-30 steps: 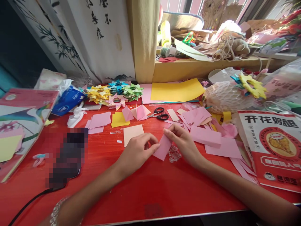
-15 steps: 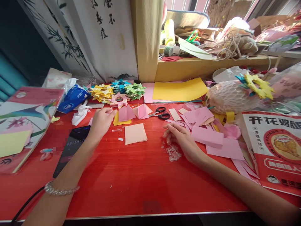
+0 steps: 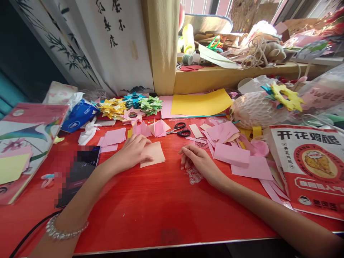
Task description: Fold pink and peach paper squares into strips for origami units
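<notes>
Your left hand (image 3: 133, 152) has come back from the folded pieces onto the peach square (image 3: 154, 154), fingers flat; your right hand (image 3: 197, 161) rests loosely curled, empty.

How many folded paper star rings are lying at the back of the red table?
4: a yellow ring, a blue ring, a green ring and a pink ring in front of them. More may be hidden beneath these.

I count one pair of scissors (image 3: 179, 129), three folded paper stars in yellow (image 3: 113, 107), blue (image 3: 133, 98) and green (image 3: 151, 104), one peach paper square (image 3: 154, 154), and perhaps four small pink squares (image 3: 114, 138).
</notes>
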Demonstrator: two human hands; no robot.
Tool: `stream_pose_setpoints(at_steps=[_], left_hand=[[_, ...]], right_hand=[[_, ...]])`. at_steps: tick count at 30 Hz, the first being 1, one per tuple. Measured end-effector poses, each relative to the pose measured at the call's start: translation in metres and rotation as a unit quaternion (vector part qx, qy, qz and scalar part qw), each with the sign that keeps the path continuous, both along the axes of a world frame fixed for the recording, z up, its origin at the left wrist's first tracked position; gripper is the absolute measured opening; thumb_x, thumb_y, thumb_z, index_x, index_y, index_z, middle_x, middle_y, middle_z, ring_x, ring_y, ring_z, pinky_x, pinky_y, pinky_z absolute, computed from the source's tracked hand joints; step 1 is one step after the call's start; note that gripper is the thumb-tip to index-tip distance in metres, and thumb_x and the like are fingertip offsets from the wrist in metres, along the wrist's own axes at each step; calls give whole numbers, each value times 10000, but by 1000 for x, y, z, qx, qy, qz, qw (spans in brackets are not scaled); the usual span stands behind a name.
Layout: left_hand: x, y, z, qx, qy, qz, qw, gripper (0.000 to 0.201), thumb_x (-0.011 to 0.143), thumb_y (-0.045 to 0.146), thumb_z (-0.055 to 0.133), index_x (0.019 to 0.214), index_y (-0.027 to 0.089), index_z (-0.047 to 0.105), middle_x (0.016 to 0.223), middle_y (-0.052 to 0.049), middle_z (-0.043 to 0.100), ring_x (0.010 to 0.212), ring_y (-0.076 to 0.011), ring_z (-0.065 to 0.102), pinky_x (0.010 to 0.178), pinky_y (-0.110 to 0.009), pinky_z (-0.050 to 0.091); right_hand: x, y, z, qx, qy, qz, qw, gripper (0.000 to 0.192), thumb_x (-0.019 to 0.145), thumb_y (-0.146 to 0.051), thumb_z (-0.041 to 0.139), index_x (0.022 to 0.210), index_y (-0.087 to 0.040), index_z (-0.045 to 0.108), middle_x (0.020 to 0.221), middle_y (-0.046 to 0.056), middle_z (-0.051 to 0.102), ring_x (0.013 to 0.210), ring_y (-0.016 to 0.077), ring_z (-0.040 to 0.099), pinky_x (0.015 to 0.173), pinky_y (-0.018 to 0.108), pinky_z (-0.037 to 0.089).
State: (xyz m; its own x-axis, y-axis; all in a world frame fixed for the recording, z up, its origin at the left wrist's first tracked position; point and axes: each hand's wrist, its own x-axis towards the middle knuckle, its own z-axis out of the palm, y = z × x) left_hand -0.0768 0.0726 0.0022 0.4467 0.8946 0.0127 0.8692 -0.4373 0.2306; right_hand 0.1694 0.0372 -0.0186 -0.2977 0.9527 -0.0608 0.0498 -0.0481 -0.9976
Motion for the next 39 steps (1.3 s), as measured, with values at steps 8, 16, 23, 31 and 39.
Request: stream_pose_setpoints(at_steps=[8,16,23,31,39], left_hand=[[5,-7,24,-101,-132,108,980,176,788,357,489,774,212,588,820,-21,634,734,-182,557,597,-259,371],[5,-8,27,-48,-145,158,976,170,741,380,559,732,216,604,762,-23,649,695,-190,570,575,-261,375],[10,-15,37,-135,-273,130,944,251,735,428,577,660,190,547,681,-7,576,642,-151,520,558,-250,374],[49,-39,29,-53,-287,124,948,210,797,353,541,680,184,497,696,6,553,645,-127,511,588,-249,404],[68,-57,-6,234,-186,-105,948,163,870,249,479,974,157,564,1101,-114,606,1049,-201,559,899,-335,465]], right_hand=[[0,-1,1,6,-9,8,1000,258,883,-384,427,818,-162,540,611,-9,569,537,91,530,535,206,420],[1,-2,-2,42,-54,23,997,242,879,-385,431,806,-175,526,706,11,598,577,99,536,555,223,436],[-4,-5,5,5,-25,24,999,247,839,-398,517,936,-176,564,841,34,636,688,124,609,636,245,494],[-8,-10,6,-75,127,44,988,195,794,-380,588,806,-191,633,840,36,664,771,181,659,819,354,522],[-7,-12,2,-70,181,39,980,183,819,-324,571,812,-169,667,826,34,693,763,167,662,769,299,520]])
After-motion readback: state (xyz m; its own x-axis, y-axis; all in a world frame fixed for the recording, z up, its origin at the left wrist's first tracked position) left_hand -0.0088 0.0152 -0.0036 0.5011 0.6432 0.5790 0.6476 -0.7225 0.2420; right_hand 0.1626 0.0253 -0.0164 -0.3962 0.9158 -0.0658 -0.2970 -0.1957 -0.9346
